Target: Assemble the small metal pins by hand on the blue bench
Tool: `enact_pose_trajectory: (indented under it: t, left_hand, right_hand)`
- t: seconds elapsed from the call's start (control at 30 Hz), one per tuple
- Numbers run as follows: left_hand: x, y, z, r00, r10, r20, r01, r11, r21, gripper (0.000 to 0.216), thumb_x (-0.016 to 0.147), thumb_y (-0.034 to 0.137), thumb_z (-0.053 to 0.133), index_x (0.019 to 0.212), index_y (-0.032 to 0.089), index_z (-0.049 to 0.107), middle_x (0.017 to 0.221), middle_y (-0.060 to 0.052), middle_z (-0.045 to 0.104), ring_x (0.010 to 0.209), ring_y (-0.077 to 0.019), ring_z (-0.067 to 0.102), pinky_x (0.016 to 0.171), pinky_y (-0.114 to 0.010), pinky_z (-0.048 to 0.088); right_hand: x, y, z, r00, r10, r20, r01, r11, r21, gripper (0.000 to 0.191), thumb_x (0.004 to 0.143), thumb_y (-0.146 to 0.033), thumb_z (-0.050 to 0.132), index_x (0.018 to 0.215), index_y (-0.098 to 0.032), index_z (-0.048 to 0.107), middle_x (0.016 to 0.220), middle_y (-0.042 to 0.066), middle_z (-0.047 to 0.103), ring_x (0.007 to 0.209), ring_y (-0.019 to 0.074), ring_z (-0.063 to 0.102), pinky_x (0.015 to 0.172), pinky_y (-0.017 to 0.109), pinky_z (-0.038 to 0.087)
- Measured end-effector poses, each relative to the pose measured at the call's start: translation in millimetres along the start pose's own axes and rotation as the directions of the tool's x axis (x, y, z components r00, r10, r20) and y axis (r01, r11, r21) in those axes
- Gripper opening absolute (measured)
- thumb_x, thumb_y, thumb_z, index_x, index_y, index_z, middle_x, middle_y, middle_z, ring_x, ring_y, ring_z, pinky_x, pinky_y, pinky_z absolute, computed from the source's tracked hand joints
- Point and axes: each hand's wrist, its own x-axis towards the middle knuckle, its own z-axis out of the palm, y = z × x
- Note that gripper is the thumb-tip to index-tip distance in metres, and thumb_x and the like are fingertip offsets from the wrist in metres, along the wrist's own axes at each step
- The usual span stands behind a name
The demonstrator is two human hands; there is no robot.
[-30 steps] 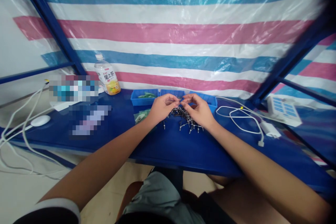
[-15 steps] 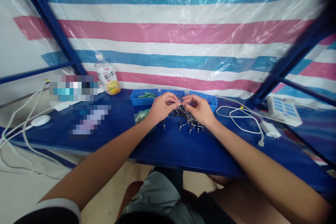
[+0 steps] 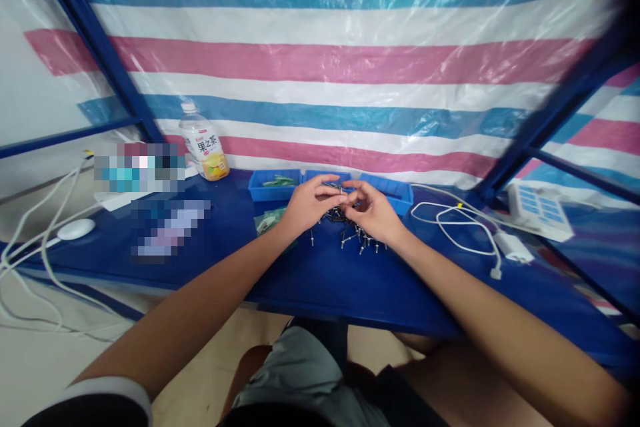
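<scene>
My left hand (image 3: 311, 205) and my right hand (image 3: 374, 212) meet above a pile of blind rivets (image 3: 362, 240) on the blue table, fingertips almost touching. The left thumb and index finger are closed on a small metal rivet (image 3: 342, 191), seen only as a short shiny bit. My right fingers are curled and pinched close beside it; what they hold, if anything, is hidden. The hands cover part of the pile. Behind them stand blue bins: the left bin (image 3: 260, 194) with green strips inside, and the right bin (image 3: 400, 203).
A clear plastic bag (image 3: 267, 221) lies left of my left wrist. Further left stand a drink bottle (image 3: 206, 147) and a white computer mouse (image 3: 77, 229). On the right are a white cable (image 3: 470, 251), a charger (image 3: 515, 247) and a power strip (image 3: 540, 210).
My right fingers have curled in more and shifted slightly, covering more of the pile. The left hand stays nearly in place, still pinching.
</scene>
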Motion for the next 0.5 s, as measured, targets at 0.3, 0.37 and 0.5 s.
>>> enact_pose_trajectory:
  t: [0.3, 0.37, 0.5]
  left_hand:
    - [-2.0, 1.0, -0.9, 0.997, 0.071, -0.006, -0.069, 0.984, 0.167, 0.033, 0.096, 0.040, 0.069, 0.123, 0.020, 0.073, 0.095, -0.008, 0.079, 0.085, -0.0191, 0.074, 0.080, -0.033, 0.060]
    - [-3.1, -0.4, 0.2, 0.997, 0.035, 0.065, -0.043, 0.992, 0.122, 0.035, 0.099, 0.038, 0.064, 0.128, 0.020, 0.071, 0.095, -0.008, 0.079, 0.081, -0.0183, 0.074, 0.074, -0.031, 0.060]
    - [-3.0, -3.1, 2.9, 0.995, -0.016, 0.101, 0.006, 0.995, 0.102, 0.036, 0.102, 0.033, 0.057, 0.134, 0.019, 0.069, 0.105, -0.010, 0.080, 0.077, -0.0172, 0.075, 0.069, -0.030, 0.061]
  right_hand:
    - [0.1, -7.8, -13.9, 0.988, -0.113, -0.102, 0.074, 0.942, -0.329, 0.023, 0.094, -0.029, 0.062, 0.113, -0.022, 0.072, 0.089, 0.004, 0.072, 0.079, 0.0188, 0.068, 0.069, 0.032, 0.055]
    - [-0.5, -10.5, -15.9, 0.979, -0.188, -0.081, 0.138, 0.899, -0.416, 0.017, 0.096, -0.029, 0.062, 0.106, -0.022, 0.073, 0.093, 0.005, 0.074, 0.082, 0.0204, 0.070, 0.072, 0.033, 0.056]
    - [-1.1, -14.3, -15.1, 0.963, -0.268, -0.020, 0.231, 0.864, -0.448, 0.014, 0.097, -0.030, 0.065, 0.104, -0.023, 0.075, 0.095, 0.007, 0.072, 0.085, 0.0217, 0.070, 0.073, 0.035, 0.057]
